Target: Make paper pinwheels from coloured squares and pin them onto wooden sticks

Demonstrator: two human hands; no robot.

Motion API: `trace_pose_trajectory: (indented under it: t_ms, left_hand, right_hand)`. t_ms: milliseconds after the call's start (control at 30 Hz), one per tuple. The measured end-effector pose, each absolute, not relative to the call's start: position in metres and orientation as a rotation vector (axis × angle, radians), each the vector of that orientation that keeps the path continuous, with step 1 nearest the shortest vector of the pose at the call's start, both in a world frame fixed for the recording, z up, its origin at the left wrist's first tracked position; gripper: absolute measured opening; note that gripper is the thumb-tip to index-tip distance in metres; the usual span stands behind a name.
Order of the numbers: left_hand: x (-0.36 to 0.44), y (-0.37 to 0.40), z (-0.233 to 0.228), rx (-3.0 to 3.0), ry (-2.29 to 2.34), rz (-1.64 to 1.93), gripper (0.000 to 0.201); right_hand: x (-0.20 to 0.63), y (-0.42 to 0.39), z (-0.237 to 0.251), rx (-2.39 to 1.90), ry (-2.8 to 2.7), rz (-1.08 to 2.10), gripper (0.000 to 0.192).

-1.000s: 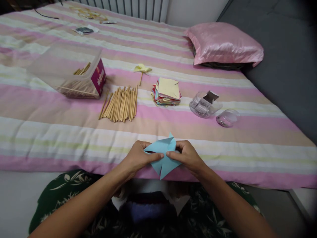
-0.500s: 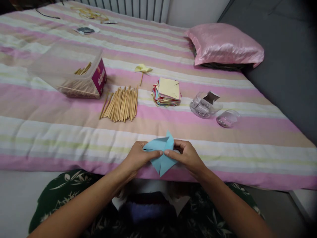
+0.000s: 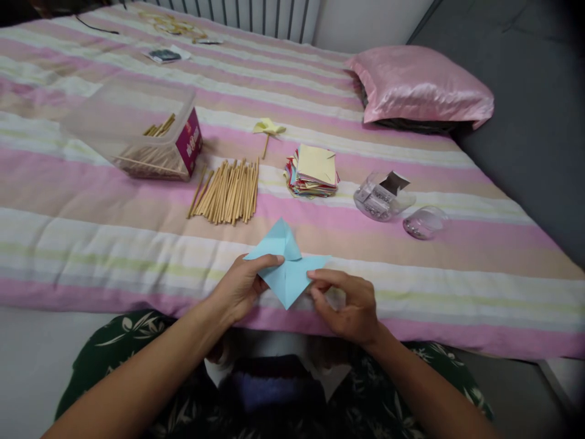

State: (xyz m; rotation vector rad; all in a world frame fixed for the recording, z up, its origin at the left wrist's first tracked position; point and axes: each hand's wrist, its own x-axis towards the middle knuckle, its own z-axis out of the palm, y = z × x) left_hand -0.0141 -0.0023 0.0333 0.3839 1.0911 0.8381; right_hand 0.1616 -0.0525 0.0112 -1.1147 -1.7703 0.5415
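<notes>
A light blue paper pinwheel point(image 3: 286, 277), with slits and one corner curled to its middle, is held above the bed's near edge. My left hand point(image 3: 242, 286) grips its left side, thumb pressing the curled corner at the centre and the other fingers underneath. At the right edge, my right hand point(image 3: 350, 305) has its index fingertip and thumb tip close together on the paper's lower right side, its other fingers curled. Beyond the hands are a bundle of thin sticks point(image 3: 231, 192), a stack of coloured paper squares point(image 3: 317, 166) and a yellow pinwheel point(image 3: 269, 127) on a stick.
A clear plastic box point(image 3: 137, 116) with sticks stands at the left. To the right are a clear round container point(image 3: 372, 198) with small metal pieces and a smaller clear tub point(image 3: 425, 224). A pink pillow point(image 3: 420, 85) lies farther back on the striped bedspread point(image 3: 114, 244).
One corner now lies curled under my left thumb, and the pinwheel is turned flatter. My right thumb has left the centre; that hand has shifted to the paper's lower right edge.
</notes>
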Motion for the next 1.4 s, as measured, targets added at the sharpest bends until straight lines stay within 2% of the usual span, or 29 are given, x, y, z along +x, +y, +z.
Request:
trace_pose_trajectory:
  t_ms: [233, 500, 800, 1400]
  left_hand:
    - [-0.014, -0.006, 0.03, 0.452, 1.066, 0.812, 0.016]
    - [-0.008, -0.012, 0.023, 0.588, 1.081, 0.862, 0.016]
    - [-0.001, -0.017, 0.023, 0.685, 1.14, 0.962, 0.015]
    - [0.002, -0.02, 0.022, 0.775, 1.17, 0.917, 0.017]
  right_hand:
    - [0.159, -0.048, 0.007, -1.033, -1.864, 0.624, 0.023]
    - [0.152, -0.05, 0.013, -1.224, -1.693, 0.727, 0.004]
    - [0.144, -0.05, 0.009, -1.372, -1.355, 0.954, 0.013]
    - [0.142, -0.048, 0.005, -1.433, -1.257, 0.891, 0.02]
